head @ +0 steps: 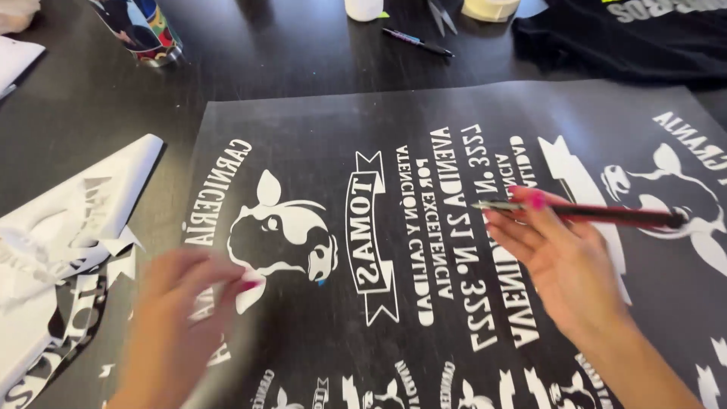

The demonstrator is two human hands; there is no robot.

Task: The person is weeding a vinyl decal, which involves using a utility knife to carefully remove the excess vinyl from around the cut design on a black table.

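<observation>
A dark transfer sheet (pixel 447 250) with white designs lies flat on the tabletop (pixel 91 98). The blurred left hand (pixel 178 318) pinches its edge; right fingers (pixel 522 227) grip a weeding pen (pixel 583 213). A hasty pull could tear lettering.

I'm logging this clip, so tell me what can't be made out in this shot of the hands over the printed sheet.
Head view:
- Left hand: motion-blurred; whether its fingertips grip anything on the dark sheet is unclear.
- Red tool in right hand: its tip is too small to identify.
- Patterned cup, tape roll: cut by top edge.
</observation>
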